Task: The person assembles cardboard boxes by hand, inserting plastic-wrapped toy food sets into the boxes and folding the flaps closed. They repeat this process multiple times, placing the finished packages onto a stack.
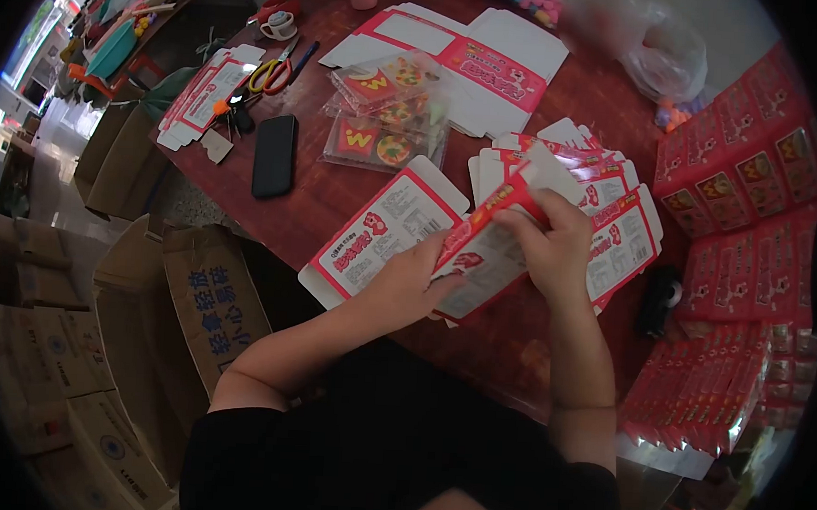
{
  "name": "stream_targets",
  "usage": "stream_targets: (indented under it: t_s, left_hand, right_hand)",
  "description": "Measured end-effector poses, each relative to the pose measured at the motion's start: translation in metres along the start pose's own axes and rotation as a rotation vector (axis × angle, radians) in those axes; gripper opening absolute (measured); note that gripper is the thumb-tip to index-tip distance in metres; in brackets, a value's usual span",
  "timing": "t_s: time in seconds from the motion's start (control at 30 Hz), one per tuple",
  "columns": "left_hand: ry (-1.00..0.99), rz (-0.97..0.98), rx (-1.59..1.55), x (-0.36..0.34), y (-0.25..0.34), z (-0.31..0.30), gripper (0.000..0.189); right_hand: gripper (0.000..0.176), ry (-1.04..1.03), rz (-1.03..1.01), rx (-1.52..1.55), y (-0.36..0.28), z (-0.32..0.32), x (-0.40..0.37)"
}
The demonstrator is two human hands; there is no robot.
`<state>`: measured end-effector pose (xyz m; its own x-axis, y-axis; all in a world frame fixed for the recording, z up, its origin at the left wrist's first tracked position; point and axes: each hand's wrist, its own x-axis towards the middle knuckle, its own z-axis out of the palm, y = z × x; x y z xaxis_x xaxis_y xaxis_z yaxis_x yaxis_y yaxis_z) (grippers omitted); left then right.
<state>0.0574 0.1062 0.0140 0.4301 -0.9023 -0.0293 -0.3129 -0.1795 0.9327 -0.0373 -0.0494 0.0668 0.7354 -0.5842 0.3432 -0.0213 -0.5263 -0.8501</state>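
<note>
Between my two hands is a red and white printed carton (484, 220), held up at a slant over the table. My left hand (407, 278) is closed on its near lower end, fingers partly hidden by the carton. Higher up on the other end, my right hand (559, 240) grips the carton with thumb and fingers near its white flap. A flat printed carton (373, 227) lies partly under my left forearm and hand. Several more flat cartons (620, 231) are fanned out on the table beyond and right of my right hand.
Clear plastic packets (368, 140), a large unfolded carton (501, 71), a black phone (275, 156) and scissors (270, 77) lie on the red table (232, 186). Red packages (742, 148) are stacked at right beside a black object (657, 303). Open cardboard boxes (213, 291) stand at left.
</note>
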Motion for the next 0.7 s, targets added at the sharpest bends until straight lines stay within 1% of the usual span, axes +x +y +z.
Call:
stream_targets:
  t_s: [0.07,0.13,0.2,0.27,0.3,0.37,0.43,0.5,0.6,0.7]
  left_hand:
    - [0.083,-0.042,-0.008,0.003,-0.030,0.001,0.040]
    - [0.045,-0.157,-0.215,0.010,-0.065,0.005,0.036]
    - [0.023,-0.306,-0.444,0.014,-0.080,0.004,0.030]
    - [0.017,-0.359,-0.653,0.015,-0.079,0.002,0.030]
    - [0.011,-0.356,-0.618,0.015,-0.085,0.003,0.030]
    - [-0.007,-0.402,-0.601,0.016,-0.085,0.002,0.031]
    - [-0.007,-0.399,-0.570,0.015,-0.086,0.002,0.031]
    - [-0.004,-0.412,-0.548,0.015,-0.086,0.003,0.032]
    - [-0.026,-0.423,-0.587,0.016,-0.086,0.001,0.034]
    - [-0.038,-0.471,-0.601,0.017,-0.068,-0.006,0.035]
  right_hand:
    - [0.023,-0.099,0.116,0.080,0.012,0.021,0.029]
    - [0.034,-0.100,-0.139,-0.184,0.028,0.049,0.063]
    - [0.052,-0.253,-0.188,-0.177,0.032,0.084,0.088]
    - [0.053,-0.220,-0.337,-0.307,0.054,0.130,0.112]
    - [0.054,-0.203,-0.410,-0.372,0.063,0.151,0.119]
    - [0.058,-0.121,-0.332,-0.550,0.066,0.183,0.126]
    - [0.059,-0.109,-0.278,-0.672,0.083,0.202,0.133]
    - [0.058,-0.170,-0.245,-0.738,0.101,0.212,0.144]
    - [0.046,-0.301,-0.366,-0.812,0.115,0.210,0.152]
    - [0.034,-0.408,-0.456,-0.738,0.096,0.180,0.155]
